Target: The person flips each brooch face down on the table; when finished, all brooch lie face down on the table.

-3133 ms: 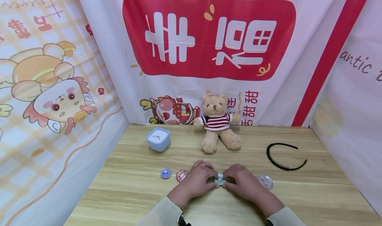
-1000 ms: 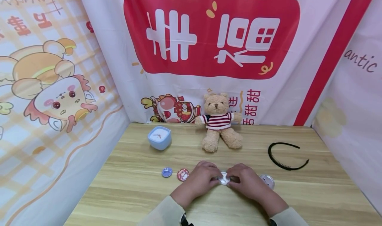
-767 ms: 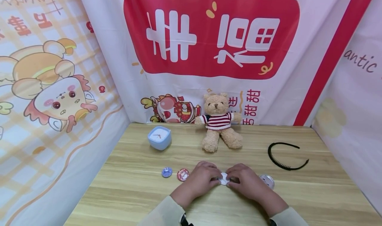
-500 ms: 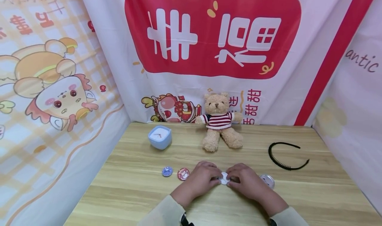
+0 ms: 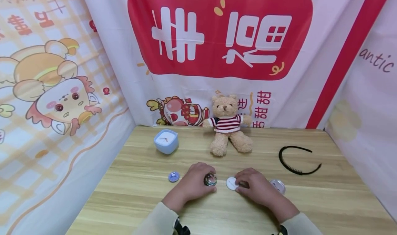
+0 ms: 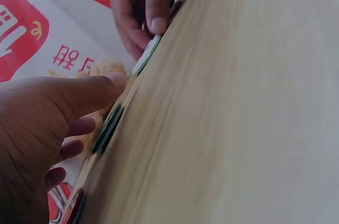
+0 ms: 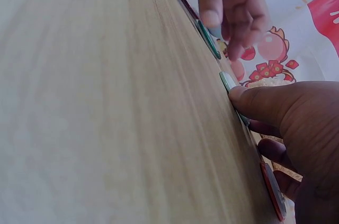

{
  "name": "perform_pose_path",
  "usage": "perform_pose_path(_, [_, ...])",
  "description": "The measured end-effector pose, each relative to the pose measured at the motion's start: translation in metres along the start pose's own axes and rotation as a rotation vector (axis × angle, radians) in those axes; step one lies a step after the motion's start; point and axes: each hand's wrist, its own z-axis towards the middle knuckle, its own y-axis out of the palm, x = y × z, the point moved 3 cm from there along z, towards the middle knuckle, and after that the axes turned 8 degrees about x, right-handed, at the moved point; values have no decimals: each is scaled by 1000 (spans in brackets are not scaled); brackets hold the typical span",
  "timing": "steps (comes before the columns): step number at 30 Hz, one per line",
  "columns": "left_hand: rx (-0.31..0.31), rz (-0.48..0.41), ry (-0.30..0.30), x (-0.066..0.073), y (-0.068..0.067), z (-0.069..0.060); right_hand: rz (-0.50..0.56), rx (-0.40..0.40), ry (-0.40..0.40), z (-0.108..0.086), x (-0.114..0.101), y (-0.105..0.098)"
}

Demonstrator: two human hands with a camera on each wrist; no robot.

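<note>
Left hand (image 5: 196, 181): I see its grip apart, thumb and fingers either side of the dark badge (image 5: 210, 180); contact, I can't tell.
Right hand (image 5: 255, 184): grip clamped on the edge of the white disc (image 5: 231, 183), low at the bench (image 5: 217, 212).
Row done: I'd count blue badge (image 5: 174, 176) and silver disc (image 5: 279, 186) as placed.
Row left: white disc not yet released; beyond that, I can't judge.
</note>
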Motion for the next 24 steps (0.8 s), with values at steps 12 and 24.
perform_pose_path(12, [-8,-32,-2,-20,-7,-10,15,-4,15,0,1,-3])
perform_pose_path(24, [-11,-17,8,-19,-8,-12,84,-4,48,3,-6,-3])
